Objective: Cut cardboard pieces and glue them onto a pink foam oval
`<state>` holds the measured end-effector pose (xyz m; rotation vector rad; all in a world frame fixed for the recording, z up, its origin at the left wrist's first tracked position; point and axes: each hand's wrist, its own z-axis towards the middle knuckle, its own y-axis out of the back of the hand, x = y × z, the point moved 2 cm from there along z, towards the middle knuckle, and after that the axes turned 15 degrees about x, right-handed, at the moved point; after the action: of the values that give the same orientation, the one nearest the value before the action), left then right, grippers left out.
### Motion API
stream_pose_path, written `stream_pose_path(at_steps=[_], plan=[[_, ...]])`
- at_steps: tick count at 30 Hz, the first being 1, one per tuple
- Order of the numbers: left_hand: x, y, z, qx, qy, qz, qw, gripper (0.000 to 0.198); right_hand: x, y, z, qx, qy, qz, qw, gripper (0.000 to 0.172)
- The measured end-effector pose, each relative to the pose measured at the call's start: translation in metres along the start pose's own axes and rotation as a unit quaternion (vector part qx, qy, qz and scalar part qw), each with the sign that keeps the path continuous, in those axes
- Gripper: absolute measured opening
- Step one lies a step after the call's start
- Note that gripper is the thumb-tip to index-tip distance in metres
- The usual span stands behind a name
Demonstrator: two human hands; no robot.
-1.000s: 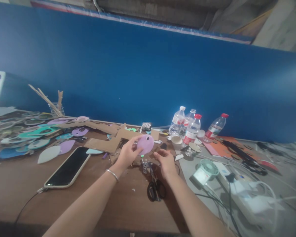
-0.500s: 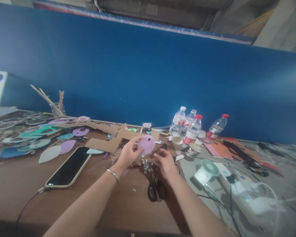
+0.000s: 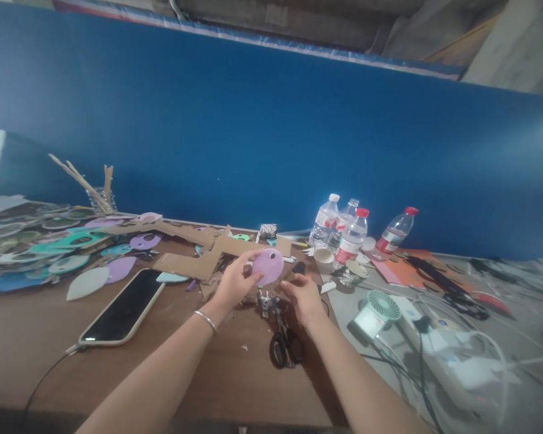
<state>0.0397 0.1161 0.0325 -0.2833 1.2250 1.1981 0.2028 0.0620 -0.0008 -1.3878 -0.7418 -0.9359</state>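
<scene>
A purple oval cutout (image 3: 268, 267) with a black round eye spot is held upright over the desk. My left hand (image 3: 236, 278) grips its left edge between thumb and fingers. Just to the right of the cutout is my right hand (image 3: 302, 294), its thumb and fingertips drawn together; whatever they may pinch is too small to make out. Below the hands, black-handled scissors (image 3: 286, 348) lie on the brown desk, their blades pointing away from me. Small silvery scraps (image 3: 265, 301) are next to the blades.
Left of the hands lie a phone (image 3: 122, 310) on a cable and a heap of coloured cutouts (image 3: 67, 247). Cardboard pieces (image 3: 208, 259) are behind. To the right stand several water bottles (image 3: 353, 238), a small green fan (image 3: 380, 310) and a power strip (image 3: 452, 361) with cables.
The view has shifted very slightly. My left hand still holds the purple cutout, and the right fingertips appear a little closer together beside it.
</scene>
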Motion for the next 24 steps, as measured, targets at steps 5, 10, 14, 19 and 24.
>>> stream_pose_path(at_steps=[5,10,14,19,24], plan=[[-0.0011,-0.0002,-0.0005,0.003,0.009,0.014,1.0,0.043,0.0013,0.0004,-0.0004,-0.002,0.001,-0.014,1.0,0.032],[-0.004,-0.0006,-0.0004,0.007,0.004,0.016,1.0,0.044,0.0009,0.0024,0.0006,-0.004,0.01,-0.026,1.0,0.033],[-0.003,-0.0012,-0.0005,0.007,0.004,0.015,1.0,0.044,-0.0002,0.0037,0.001,-0.012,0.007,-0.025,1.0,0.033],[-0.0019,-0.0012,-0.0005,0.003,0.001,0.003,1.0,0.044,0.0014,0.0027,0.0005,-0.015,0.0,-0.023,1.0,0.033],[-0.0024,-0.0021,-0.0008,0.003,0.006,-0.017,1.0,0.044,0.002,0.0029,0.0001,-0.013,0.003,-0.023,1.0,0.034]])
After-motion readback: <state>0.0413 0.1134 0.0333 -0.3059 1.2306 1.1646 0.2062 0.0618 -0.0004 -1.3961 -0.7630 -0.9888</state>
